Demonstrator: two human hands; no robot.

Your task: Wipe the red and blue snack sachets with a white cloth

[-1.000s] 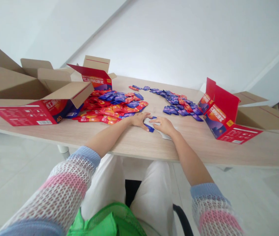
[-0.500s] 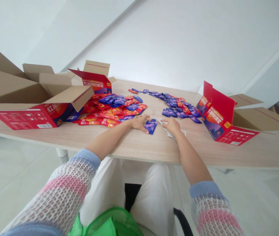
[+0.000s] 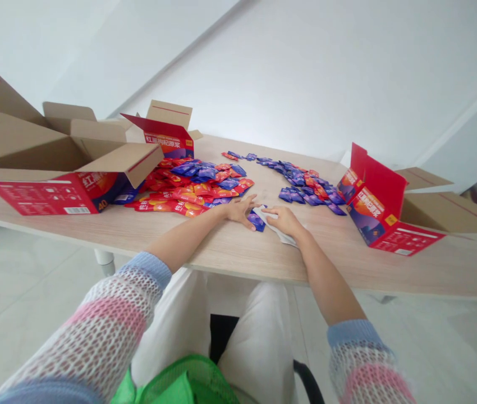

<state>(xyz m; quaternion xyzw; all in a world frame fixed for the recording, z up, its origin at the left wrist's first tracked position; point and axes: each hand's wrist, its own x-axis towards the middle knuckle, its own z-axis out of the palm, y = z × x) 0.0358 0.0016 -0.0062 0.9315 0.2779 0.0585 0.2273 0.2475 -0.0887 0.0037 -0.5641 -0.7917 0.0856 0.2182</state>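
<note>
A purple sachet (image 3: 257, 223) lies flat on the table in front of me. My left hand (image 3: 239, 213) holds it by its left side, thumb at the near edge and fingers at the far edge. In my right hand (image 3: 284, 220) is a white tissue (image 3: 283, 235), pinched in bent fingers. One end of the tissue covers the sachet's upper right part, and the rest trails on the table under the hand. Just left of my left hand is a heap of red sachets (image 3: 188, 196) with purple sachets (image 3: 198, 170) on top.
A looser spread of mostly purple sachets (image 3: 301, 182) lies at the back right. Open cartons stand around: a large one (image 3: 40, 193) on the left, a red one (image 3: 169, 140) behind the heap, another (image 3: 373, 207) on the right. The table's front edge (image 3: 238, 272) is above my lap.
My right hand has moved left with the tissue, which now overlaps the purple sachet. My left hand stays at the sachet's left side. The view has shifted slightly.
</note>
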